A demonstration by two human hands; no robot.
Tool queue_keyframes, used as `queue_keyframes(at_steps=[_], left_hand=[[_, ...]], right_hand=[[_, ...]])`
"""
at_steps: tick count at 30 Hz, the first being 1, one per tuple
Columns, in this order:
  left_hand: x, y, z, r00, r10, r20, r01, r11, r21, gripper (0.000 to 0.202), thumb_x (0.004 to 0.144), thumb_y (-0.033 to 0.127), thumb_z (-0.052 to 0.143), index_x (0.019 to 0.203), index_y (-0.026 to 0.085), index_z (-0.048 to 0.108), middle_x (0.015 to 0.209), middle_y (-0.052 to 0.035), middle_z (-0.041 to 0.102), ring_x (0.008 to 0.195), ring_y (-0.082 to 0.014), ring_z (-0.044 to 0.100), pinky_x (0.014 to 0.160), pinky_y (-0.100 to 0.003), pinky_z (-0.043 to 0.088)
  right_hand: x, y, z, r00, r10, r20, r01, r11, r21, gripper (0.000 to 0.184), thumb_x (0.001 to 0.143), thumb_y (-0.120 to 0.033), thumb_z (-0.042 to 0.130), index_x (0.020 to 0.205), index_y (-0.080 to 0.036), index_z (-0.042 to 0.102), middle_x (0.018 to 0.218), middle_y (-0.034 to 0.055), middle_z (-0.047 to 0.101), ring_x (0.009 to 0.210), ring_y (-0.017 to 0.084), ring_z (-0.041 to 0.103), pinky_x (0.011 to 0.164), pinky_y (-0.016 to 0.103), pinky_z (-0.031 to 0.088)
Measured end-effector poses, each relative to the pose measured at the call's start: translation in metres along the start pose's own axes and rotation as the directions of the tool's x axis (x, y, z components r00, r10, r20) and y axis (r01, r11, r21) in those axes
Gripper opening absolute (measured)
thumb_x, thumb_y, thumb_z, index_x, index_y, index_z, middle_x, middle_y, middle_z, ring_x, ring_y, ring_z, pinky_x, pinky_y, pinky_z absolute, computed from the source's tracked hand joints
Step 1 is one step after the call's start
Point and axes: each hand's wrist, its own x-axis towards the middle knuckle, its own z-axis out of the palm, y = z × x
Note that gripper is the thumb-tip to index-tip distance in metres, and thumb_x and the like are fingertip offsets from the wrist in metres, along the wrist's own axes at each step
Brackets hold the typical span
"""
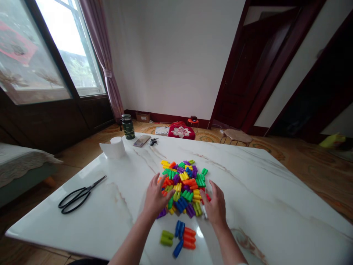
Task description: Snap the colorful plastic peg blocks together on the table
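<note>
Left hand (154,197) and right hand (216,206), grips spread wide, flank piled blocks (185,181) on the worktop (253,184), perhaps touching some.

Home room: curtain (100,48), lace cover (29,160)

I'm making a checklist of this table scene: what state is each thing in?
Left hand: open, fingers spread, at the pile's left side
Right hand: open, fingers spread, at its right side
Pile of plastic pieces: heaped, colours mixed
Front pieces: apart from the pile
Scissors: lying flat, blades together
Paper roll: upright, loose end out
Flask: upright, lid on
Phone: lying flat
Curtain: gathered, tied
</note>
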Motion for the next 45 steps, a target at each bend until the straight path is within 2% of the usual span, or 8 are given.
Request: queue_keyframes(at_steps=[3,8,18,22,26,30,37,45], left_hand=[[-0.065,-0.001,0.005,0.996,-0.089,0.028,0.087,0.995,0.055,0.083,0.070,0.065,0.068,0.142,0.029,0.047,0.151,-0.0162,0.039,0.139,-0.0431,0.034,0.106,-0.063,0.035],[-0.128,0.021,0.020,0.994,0.029,0.103,-0.042,0.991,0.127,0.119,0.045,0.071,0.080,0.149,0.034,0.036,0.162,-0.0145,0.017,0.144,-0.0516,0.012,0.108,-0.073,0.018],[-0.126,0.028,0.023,0.996,0.082,-0.037,-0.077,0.990,0.120,0.061,0.069,0.042,0.075,0.127,0.030,0.060,0.146,-0.0108,0.044,0.132,-0.0360,0.042,0.106,-0.051,0.041],[-0.125,0.034,0.020,1.000,0.021,-0.012,-0.019,0.995,0.100,0.070,0.067,0.038,0.075,0.133,0.031,0.054,0.142,-0.0098,0.047,0.127,-0.0339,0.046,0.102,-0.049,0.043],[-0.121,0.036,0.019,1.000,-0.019,0.004,0.018,0.993,0.113,0.074,0.064,0.036,0.075,0.135,0.030,0.053,0.145,-0.0110,0.044,0.130,-0.0358,0.042,0.103,-0.050,0.040],[-0.120,0.036,0.017,0.999,0.003,0.038,-0.008,0.993,0.122,0.067,0.065,0.029,0.073,0.131,0.033,0.058,0.151,-0.0100,0.038,0.135,-0.0364,0.036,0.103,-0.051,0.039],[-0.121,0.043,0.010,0.999,0.016,0.047,-0.020,0.996,0.085,0.057,0.067,0.031,0.072,0.123,0.034,0.063,0.133,-0.0094,0.050,0.116,-0.0329,0.051,0.094,-0.047,0.046],[-0.124,0.048,0.006,0.993,0.120,-0.008,-0.120,0.990,0.075,0.051,0.074,0.023,0.067,0.123,0.034,0.064,0.136,-0.0067,0.050,0.108,-0.0287,0.051,0.091,-0.044,0.050]], right_hand=[[-0.037,0.015,-0.002,0.996,0.075,0.044,-0.072,0.996,-0.055,0.070,0.088,-0.067,0.046,0.135,-0.015,0.049,0.125,0.0185,0.060,0.114,0.033,0.056,0.095,0.051,0.047],[-0.074,-0.007,0.001,0.996,-0.014,0.085,0.017,0.999,-0.035,0.065,0.087,-0.065,0.050,0.131,-0.017,0.052,0.127,0.0177,0.059,0.118,0.034,0.052,0.097,0.054,0.045],[-0.103,-0.049,-0.015,0.996,0.042,0.081,-0.052,0.990,0.128,0.048,0.090,-0.053,0.055,0.126,-0.021,0.053,0.123,0.0144,0.056,0.115,0.029,0.054,0.094,0.046,0.050],[-0.102,-0.052,-0.017,0.994,0.007,0.111,-0.020,0.993,0.119,0.055,0.086,-0.058,0.058,0.126,-0.021,0.053,0.117,0.0138,0.055,0.108,0.029,0.055,0.091,0.046,0.051],[-0.100,-0.050,-0.013,0.996,-0.042,0.080,0.043,0.999,-0.004,0.065,0.077,-0.065,0.064,0.121,-0.017,0.057,0.134,0.0202,0.044,0.123,0.038,0.046,0.097,0.054,0.047],[-0.100,-0.047,-0.013,0.968,-0.150,0.202,0.150,0.989,0.019,0.077,0.076,-0.065,0.067,0.134,-0.018,0.048,0.134,0.0179,0.050,0.122,0.036,0.049,0.099,0.054,0.047],[-0.103,-0.056,-0.023,0.931,-0.207,0.301,0.163,0.973,0.164,0.043,0.091,-0.034,0.055,0.132,-0.021,0.051,0.143,0.0133,0.042,0.129,0.028,0.047,0.104,0.044,0.048],[-0.097,-0.063,-0.024,0.918,-0.232,0.322,0.192,0.969,0.154,0.041,0.087,-0.026,0.060,0.128,-0.025,0.059,0.123,0.0105,0.058,0.114,0.026,0.056,0.096,0.043,0.053]])
